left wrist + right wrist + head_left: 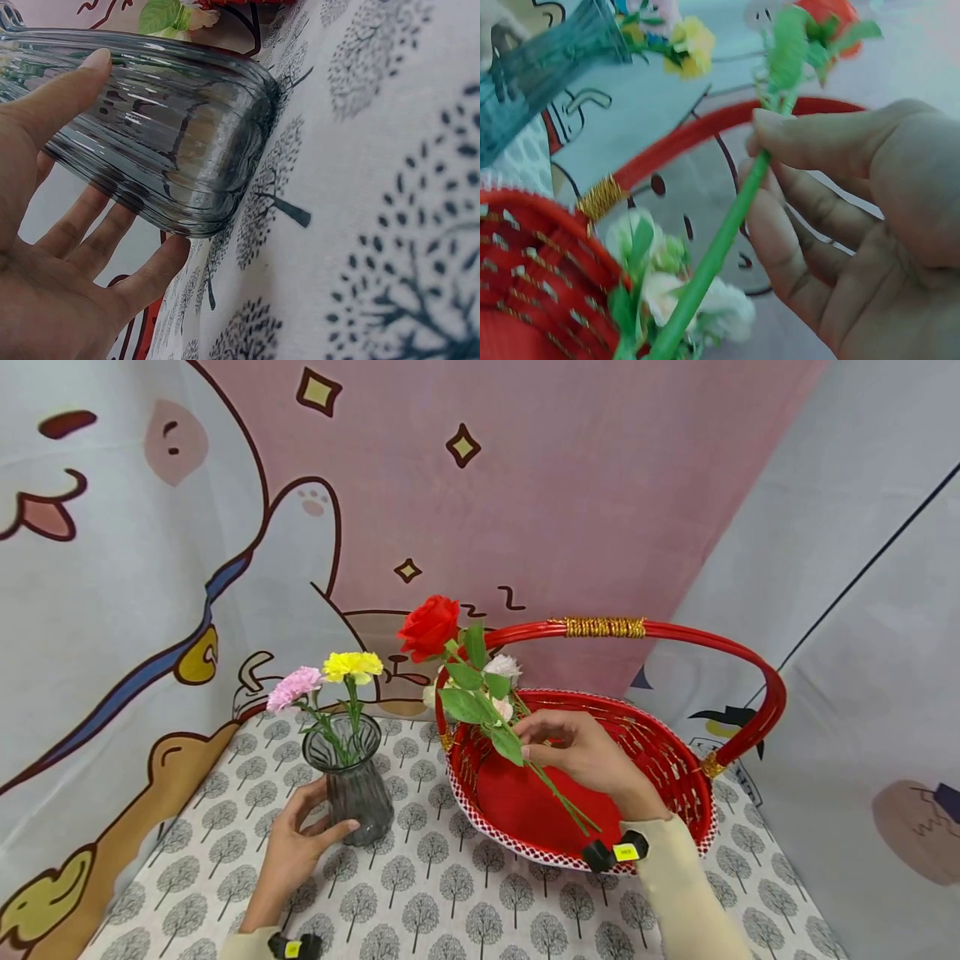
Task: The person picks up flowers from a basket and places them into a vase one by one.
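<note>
At lower left, the left hand grips a glass vase, probably for steadiness; near centre, the right hand pinches a red rose stem.

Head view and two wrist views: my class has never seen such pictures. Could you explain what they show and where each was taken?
There is no machine here: a person works with a bare left hand and right hand. The wide picture comes from a camera worn on the head; each close one, from a camera on one wrist. A glass vase and a red basket stand on a tree-patterned cloth. The left hand holds the vase, which contains a pink flower and a yellow flower. The right hand pinches the green stem of a red rose.
</note>
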Demonstrator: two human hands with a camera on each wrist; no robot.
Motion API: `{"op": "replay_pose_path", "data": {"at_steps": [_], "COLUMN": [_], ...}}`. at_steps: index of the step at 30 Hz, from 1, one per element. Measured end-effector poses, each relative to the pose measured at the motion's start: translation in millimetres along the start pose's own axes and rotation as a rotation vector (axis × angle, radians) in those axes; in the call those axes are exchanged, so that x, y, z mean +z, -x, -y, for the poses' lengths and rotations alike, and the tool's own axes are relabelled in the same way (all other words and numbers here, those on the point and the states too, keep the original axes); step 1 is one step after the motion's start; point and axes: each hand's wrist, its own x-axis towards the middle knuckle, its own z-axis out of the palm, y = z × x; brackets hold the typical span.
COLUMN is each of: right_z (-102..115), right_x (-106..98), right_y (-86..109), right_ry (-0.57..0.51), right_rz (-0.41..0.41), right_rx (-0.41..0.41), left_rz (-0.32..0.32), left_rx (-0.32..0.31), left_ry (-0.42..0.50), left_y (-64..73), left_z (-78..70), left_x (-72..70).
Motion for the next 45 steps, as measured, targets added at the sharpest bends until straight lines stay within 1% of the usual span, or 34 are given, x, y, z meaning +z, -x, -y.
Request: {"op": "replay_pose_path", "data": {"at_steps": [6,10,17,21,23,26,35,41,45], "right_z": [20,29,41,47,49,53,70,80,86], "right_x": [19,32,52,63,68,75,89,96,100], "right_y": [-11.2,-21.0,-35.0,-42.0,-44.9,-49.2,-64.2,-73.8,-80.5], "right_ry": [-0.085,-0.13,-0.261,-0.288,-0.294,-0.3,-0.356,-0.369,-0.392], "right_rz": [-0.063,-0.101,-0.159,-0.172,-0.183,-0.199,-0.23,-0.258,-0.28], "right_rx": [0.01,-0.023,-0.068,-0.1,-0.103,-0.092,-0.028,0.014,0.006], "left_rz": [-0.008,-0.017,-0.014,-0.009,-0.008,-0.007,0.004,-0.002,-0.002], "left_rx": [-0.003,-0.009,-0.029,-0.034,-0.035,-0.037,-0.065,-0.061,-0.058], "left_ry": [0.01,0.01,0.007,0.005,0.005,0.003,0.013,0.005,0.001], "left_y": [-0.4,-0.3,-0.1,-0.1,-0.2,0.0,2.1,3.0,2.8], "left_z": [-0.8,-0.5,-0.9,-1.2,-1.5,-2.5,-5.8,-5.2,-5.2], "left_x": [1.7,2.4,3.4,3.4,3.0,2.2,0.0,0.2,0.5]}}
